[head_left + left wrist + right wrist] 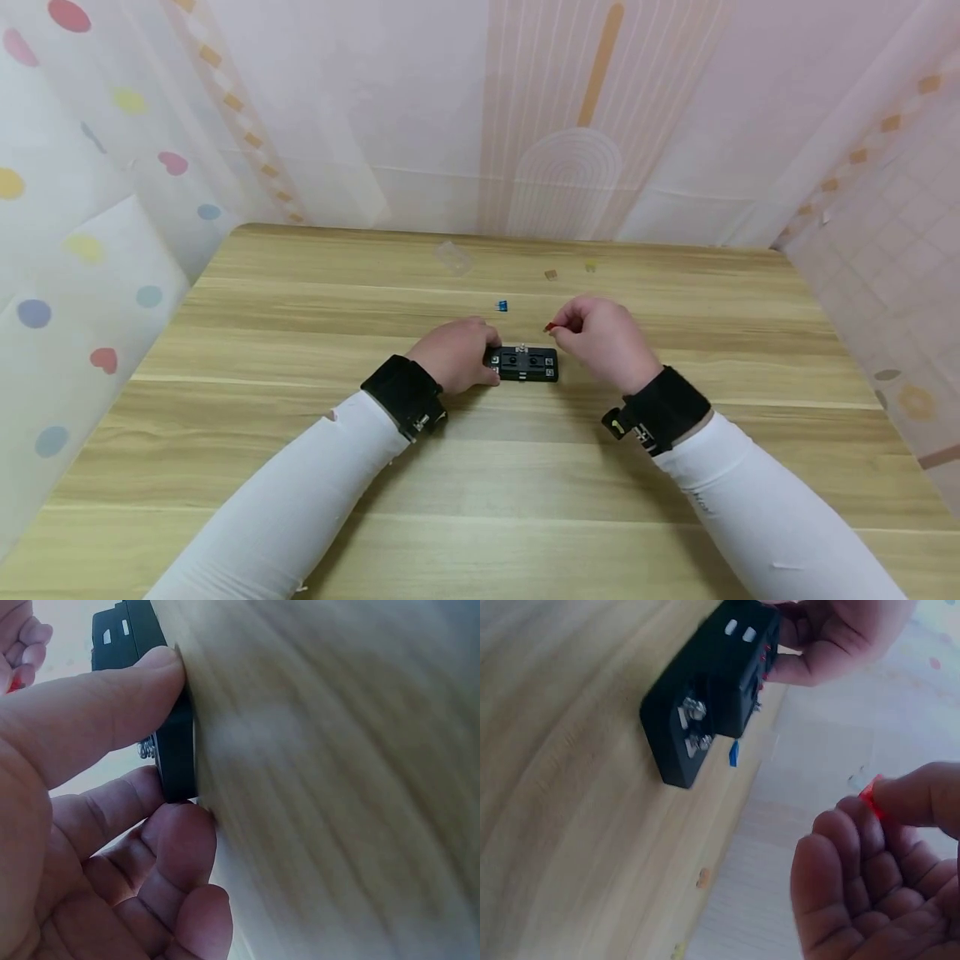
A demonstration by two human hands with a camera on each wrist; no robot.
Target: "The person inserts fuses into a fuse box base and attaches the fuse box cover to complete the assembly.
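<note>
Steadying the black fuse block (523,364) on the wooden table (480,467), the left hand (456,354) grips its end — the right hand (600,337) pinches a red fuse (551,327) just above, likely needing alignment over a slot.

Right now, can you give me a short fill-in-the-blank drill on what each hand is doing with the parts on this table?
1. The left hand grips the ____ block on the wooden table.
2. The right hand pinches a small ____ piece.
3. A loose ____ piece lies just beyond the block.

Missing words: black; red; blue
</note>
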